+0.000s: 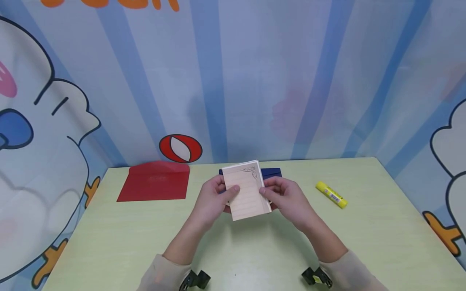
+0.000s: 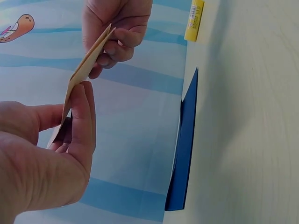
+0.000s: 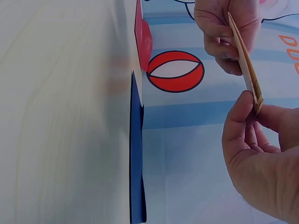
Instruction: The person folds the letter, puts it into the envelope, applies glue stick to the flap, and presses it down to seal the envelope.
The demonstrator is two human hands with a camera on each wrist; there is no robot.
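Both hands hold a folded sheet of lined letter paper [image 1: 245,194] above the table, a scroll ornament printed in its upper right corner. My left hand [image 1: 214,198] pinches the left side, thumb on the front face and fingers behind. On the right edge, my right hand [image 1: 291,198] pinches the paper between thumb and fingers. Seen edge-on in the left wrist view, the paper [image 2: 86,63] shows layers slightly apart at one end. A dark blue envelope [image 1: 272,173] lies behind the paper, which partly hides it in the head view.
A red envelope [image 1: 156,186] with its flap up lies at the table's back left. To the right lies a yellow glue stick [image 1: 331,195]. The pale table [image 1: 378,242] meets a blue striped backdrop [image 1: 255,81] with cartoon prints at its rear edge.
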